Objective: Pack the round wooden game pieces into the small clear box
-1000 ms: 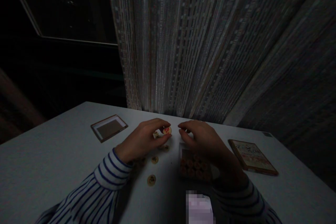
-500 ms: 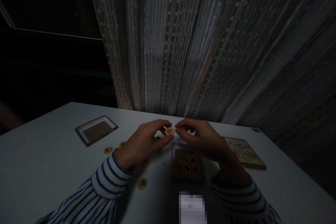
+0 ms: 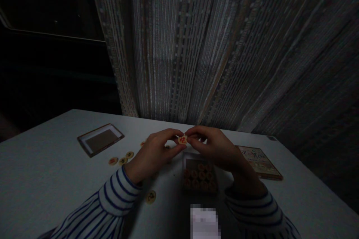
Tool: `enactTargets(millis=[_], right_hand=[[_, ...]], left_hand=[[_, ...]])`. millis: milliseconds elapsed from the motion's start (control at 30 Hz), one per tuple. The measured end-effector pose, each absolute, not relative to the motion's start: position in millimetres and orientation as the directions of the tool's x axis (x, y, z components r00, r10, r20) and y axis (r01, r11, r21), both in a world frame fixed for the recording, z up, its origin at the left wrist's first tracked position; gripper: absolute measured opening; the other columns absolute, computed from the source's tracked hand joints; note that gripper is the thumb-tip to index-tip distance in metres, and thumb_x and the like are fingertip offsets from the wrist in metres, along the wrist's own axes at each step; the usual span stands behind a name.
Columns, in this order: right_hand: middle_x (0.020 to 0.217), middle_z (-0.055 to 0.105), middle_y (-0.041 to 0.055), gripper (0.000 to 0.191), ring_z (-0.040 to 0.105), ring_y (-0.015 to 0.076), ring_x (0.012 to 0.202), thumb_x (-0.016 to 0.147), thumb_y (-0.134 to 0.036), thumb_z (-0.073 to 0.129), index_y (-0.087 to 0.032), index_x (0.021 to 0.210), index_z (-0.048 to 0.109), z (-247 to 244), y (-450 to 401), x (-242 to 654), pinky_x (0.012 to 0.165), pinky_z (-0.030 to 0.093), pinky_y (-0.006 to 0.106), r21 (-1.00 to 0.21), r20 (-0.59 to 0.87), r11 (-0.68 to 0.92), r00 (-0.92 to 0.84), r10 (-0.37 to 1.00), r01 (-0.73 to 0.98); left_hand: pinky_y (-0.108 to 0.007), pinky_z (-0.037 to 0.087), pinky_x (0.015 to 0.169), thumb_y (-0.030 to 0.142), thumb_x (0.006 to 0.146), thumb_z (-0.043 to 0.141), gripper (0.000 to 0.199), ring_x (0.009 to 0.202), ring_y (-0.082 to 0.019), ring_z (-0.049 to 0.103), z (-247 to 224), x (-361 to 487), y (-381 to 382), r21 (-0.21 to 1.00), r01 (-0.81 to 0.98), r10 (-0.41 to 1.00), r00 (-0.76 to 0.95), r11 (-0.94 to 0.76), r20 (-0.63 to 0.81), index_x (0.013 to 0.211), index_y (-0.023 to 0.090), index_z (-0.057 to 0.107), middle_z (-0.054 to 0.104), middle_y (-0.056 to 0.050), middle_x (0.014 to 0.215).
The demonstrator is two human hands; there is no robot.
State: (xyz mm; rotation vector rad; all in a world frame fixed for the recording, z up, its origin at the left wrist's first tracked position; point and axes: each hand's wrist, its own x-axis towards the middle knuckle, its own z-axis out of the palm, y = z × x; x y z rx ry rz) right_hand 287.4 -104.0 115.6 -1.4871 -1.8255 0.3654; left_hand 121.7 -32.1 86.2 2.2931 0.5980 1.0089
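A round xiangqi piece (image 3: 182,140) with a red character is held up above the table, its marked face toward me. My left hand (image 3: 158,149) pinches it from the left between thumb and fingers. From the other side, the fingertips of my right hand (image 3: 214,147) close on its right edge. Just below my hands sits an open box (image 3: 184,162) with several xiangqi pieces (image 3: 202,175) in its near part. Loose pieces lie on the table left of my left wrist, including a red one (image 3: 113,161) and dark-marked ones (image 3: 150,196); my left hand partly hides others.
An open box part (image 3: 101,140) like a shallow tray lies at the back left of the white table (image 3: 50,164). To the right rests a printed box lid (image 3: 260,162). A striped curtain (image 3: 179,44) hangs behind the table. A pixelated patch (image 3: 205,222) covers the bottom middle.
My right fingertips have come onto the piece's edge, and the piece has turned slightly and shifted a little right. The whole view has moved slightly.
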Motion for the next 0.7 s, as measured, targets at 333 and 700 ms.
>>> enactTargets(millis=[333,700], right_hand=[[0.080,0.069,0.0003,0.018,0.060,0.0112,0.072,0.078,-0.019,0.053,-0.018,0.090,0.066,123.3,-109.7,286.5,0.061,0.042,0.021,-0.650,0.351,0.262,-0.024,0.936,0.713],[0.086,0.067,-0.0001,0.018,0.059,0.0114,0.077,0.077,-0.023,0.059,-0.019,0.094,0.064,123.3,-111.7,289.0,0.070,0.045,0.023,-0.635,0.363,0.331,-0.109,0.926,0.698]], left_hand=[[-0.031,0.052,0.083,0.022,0.074,0.061,0.024,0.087,-0.017,0.064,90.3,120.8,-30.6,0.873,-0.047,0.642,0.660,-0.485,0.391,0.097,0.016,0.061,0.068,-0.005,0.094],[-0.030,0.053,0.080,0.022,0.071,0.066,0.023,0.081,-0.016,0.066,89.5,120.7,-29.1,0.928,-0.130,0.643,0.687,-0.349,0.339,0.093,0.016,0.062,0.071,-0.004,0.089]])
